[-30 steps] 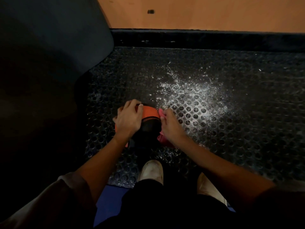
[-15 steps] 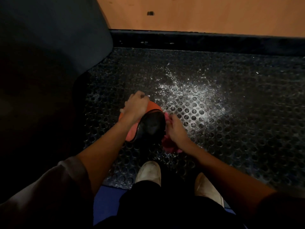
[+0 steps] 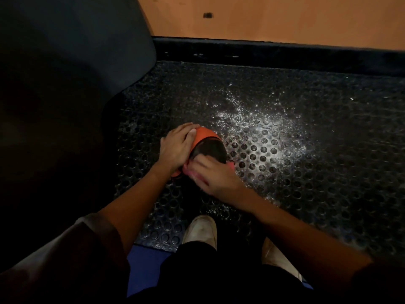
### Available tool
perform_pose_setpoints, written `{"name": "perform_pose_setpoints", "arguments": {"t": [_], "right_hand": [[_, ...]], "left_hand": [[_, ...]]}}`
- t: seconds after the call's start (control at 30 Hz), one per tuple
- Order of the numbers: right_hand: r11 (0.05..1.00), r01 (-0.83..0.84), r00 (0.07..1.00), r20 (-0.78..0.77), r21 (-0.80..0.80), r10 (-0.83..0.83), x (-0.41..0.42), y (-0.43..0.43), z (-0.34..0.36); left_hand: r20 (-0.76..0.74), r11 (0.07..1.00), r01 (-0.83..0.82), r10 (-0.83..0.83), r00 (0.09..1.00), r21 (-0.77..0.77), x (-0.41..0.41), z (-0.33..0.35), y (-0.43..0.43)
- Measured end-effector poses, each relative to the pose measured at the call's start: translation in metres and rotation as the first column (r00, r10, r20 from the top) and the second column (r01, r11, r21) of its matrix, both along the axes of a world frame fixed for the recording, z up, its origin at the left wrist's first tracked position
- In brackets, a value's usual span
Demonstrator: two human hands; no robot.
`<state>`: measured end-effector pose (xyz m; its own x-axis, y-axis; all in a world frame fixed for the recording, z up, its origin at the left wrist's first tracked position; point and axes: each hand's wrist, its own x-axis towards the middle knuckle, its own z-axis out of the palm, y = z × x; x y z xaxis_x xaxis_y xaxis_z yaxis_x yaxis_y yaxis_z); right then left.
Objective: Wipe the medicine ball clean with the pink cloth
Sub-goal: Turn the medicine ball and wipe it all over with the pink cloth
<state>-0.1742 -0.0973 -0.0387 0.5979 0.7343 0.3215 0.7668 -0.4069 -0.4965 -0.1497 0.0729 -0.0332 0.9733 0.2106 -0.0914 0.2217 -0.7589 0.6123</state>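
— Pink cloth [image 3: 188, 170] now up across the near black face of orange-and-black round medicine ball [image 3: 208, 143]; half a second ago, low at right flank. Fresh patch getting wiped.
— Grips?
— Left hand [image 3: 175, 148] cupped round ball's left side, on black perforated rubber mat [image 3: 306, 183]. Right hand [image 3: 215, 178] on cloth, blurred: clenched or flat, cannot tell.
— Room?
— Dark pad [image 3: 76, 84] close left, raised black kerb [image 3: 263, 53] well beyond; open mat rightward.

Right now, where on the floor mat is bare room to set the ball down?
Free: the studded mat right of the white speckles, up to the black kerb; also the strip between the left hand and the dark pad. Crowded: around the medicine ball, where the right hand presses the pink cloth.
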Motion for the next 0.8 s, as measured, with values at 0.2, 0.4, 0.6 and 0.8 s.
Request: {"name": "perform_pose_setpoints", "arguments": {"t": [0.2, 0.4, 0.6, 0.8], "right_hand": [[0.991, 0.134, 0.991, 0.002, -0.016, -0.134, 0.025, -0.014, 0.004], [0.904, 0.423, 0.88, -0.264, 0.061, -0.394, 0.054, -0.006, 0.008], [0.877, 0.476, 0.838, -0.336, 0.064, -0.43, 0.059, -0.004, 0.015], [0.937, 0.345, 0.926, -0.18, 0.05, -0.331, 0.037, -0.013, 0.009]], "left_hand": [[-0.203, 0.997, -0.059, 0.068, 0.977, 0.053, 0.023, 0.015, -0.009], [-0.211, 0.983, -0.095, 0.128, 0.969, 0.158, 0.025, 0.012, -0.021], [-0.163, 0.967, -0.243, 0.251, 0.954, 0.071, 0.021, 0.015, -0.043], [-0.103, 0.984, -0.17, 0.175, 0.979, 0.057, 0.01, 0.01, -0.043]]}}
